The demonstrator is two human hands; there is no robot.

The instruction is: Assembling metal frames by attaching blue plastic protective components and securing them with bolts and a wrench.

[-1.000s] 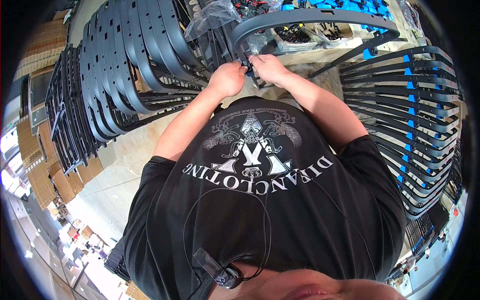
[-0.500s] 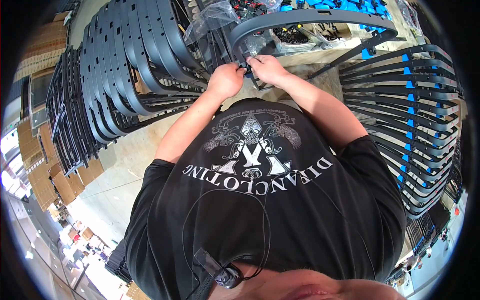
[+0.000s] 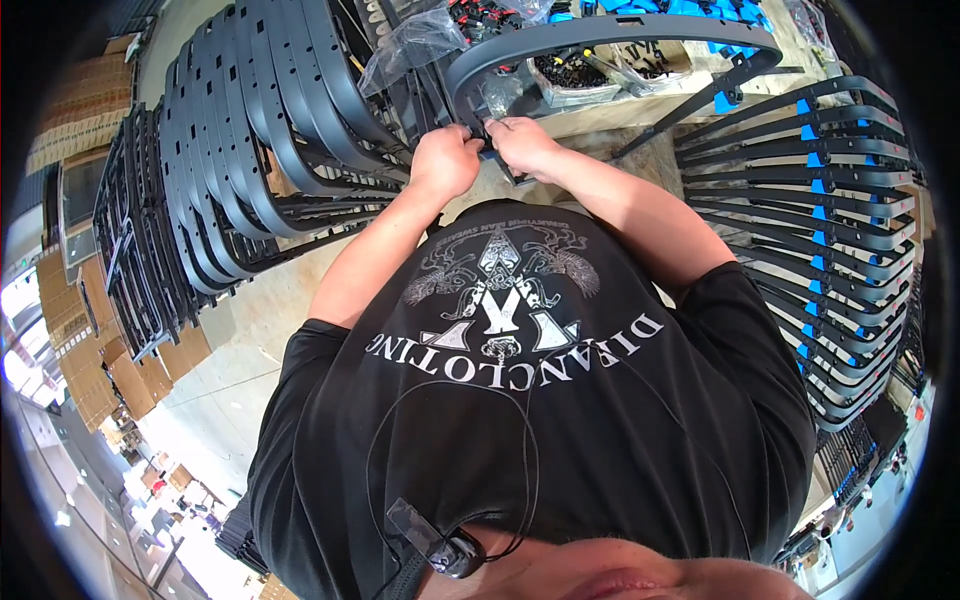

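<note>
A large dark grey curved frame (image 3: pixel 610 32) arches in front of me, with its left bend coming down to my hands. My left hand (image 3: pixel 446 162) is closed at the lower left end of this frame; its fingertips are bunched, and what they pinch is hidden. Right beside it, my right hand (image 3: pixel 522 148) has thumb and fingers closed on the same end of the frame. A blue clip (image 3: pixel 726 100) is on the frame's right-hand part.
Stacked dark grey curved frames (image 3: pixel 285 100) stand close on my left. On my right, more frames (image 3: pixel 810 230) with blue clips are racked. The bench beyond holds boxes of small dark parts (image 3: pixel 570 75), red and black pieces (image 3: pixel 485 18), blue parts (image 3: pixel 700 10) and clear plastic bags (image 3: pixel 415 50).
The curved frame and both hands appear slightly farther left, partly with a small shift of the whole view. Both hands stay closed at the frame's lower left end.
</note>
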